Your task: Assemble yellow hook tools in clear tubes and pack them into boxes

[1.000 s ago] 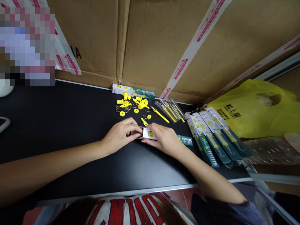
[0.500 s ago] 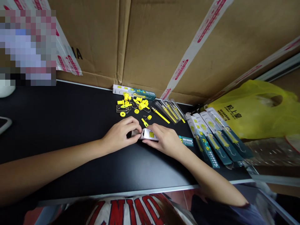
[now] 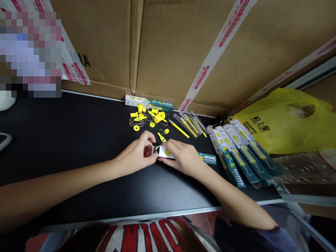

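A narrow white and teal box (image 3: pixel 207 158) lies across the black table under my right hand (image 3: pixel 185 156), whose fingers and thumb are closed round its white end. The fingertips and thumb of my left hand (image 3: pixel 140 154) pinch the flap at the box's left end, where a dark opening shows. Just beyond my hands lie loose yellow plastic parts (image 3: pixel 157 119), metal hooks (image 3: pixel 135 122) and a small spring. To their right are several clear tubes (image 3: pixel 193 124) with yellow rods. Behind the parts, another such box (image 3: pixel 149 102) rests along the cardboard.
Several packed boxes (image 3: pixel 243 154) stand in a slanted row at the right, beside a yellow plastic bag (image 3: pixel 286 122). Large cardboard (image 3: pixel 170 52) walls the back edge. A white object (image 3: pixel 5 140) sits at the far left.
My left fingers have shifted slightly at the flap, and the dark opening at the box's end shows more. The view has moved a little; the loose parts lie as before.
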Tool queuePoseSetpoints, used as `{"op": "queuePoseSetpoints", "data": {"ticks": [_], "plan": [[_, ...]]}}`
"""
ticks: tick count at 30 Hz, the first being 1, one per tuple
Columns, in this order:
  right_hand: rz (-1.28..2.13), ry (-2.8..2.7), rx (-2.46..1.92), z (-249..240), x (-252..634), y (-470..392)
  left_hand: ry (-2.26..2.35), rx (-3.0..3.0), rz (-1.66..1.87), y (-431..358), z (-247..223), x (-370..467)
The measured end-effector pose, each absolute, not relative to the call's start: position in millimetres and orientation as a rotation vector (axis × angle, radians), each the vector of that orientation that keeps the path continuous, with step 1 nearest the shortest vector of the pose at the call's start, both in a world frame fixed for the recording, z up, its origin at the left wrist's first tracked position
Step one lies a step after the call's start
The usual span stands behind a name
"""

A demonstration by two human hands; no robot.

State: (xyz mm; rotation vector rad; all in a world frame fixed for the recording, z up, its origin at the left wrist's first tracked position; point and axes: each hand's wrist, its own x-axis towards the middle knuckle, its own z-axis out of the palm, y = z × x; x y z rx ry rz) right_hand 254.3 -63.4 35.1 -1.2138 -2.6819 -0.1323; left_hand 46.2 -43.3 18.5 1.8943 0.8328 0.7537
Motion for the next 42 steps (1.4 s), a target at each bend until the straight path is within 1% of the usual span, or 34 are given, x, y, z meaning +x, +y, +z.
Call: {"op": "queuePoseSetpoints", "data": {"ticks": [5,12,18,27,35,38,42], "plan": [[-0.118,-2.684,-1.219,35,254,-64,0.797,1.678,0.774,-42,16,47],[-0.131,-2.691,-1.203,34,254,-63,0.901,1.721,0.661,-39,16,46],[-0.167,-2.700,-1.203,34,255,-64,0.850,1.693,0.614,-37,15,45],[-0.259,-2.755,-1.196,32,253,-65,0.931,1.924,0.624,-41,21,47],[-0.242,-2.797,-1.137,28,252,-66,0.845,2.167,0.522,-49,25,45],[-0.230,-2.793,-1.140,27,252,-66,0.907,2.321,0.449,-47,25,44],[-0.208,-2.785,-1.131,26,252,-66,1.011,2.594,0.476,-42,23,43]]}}
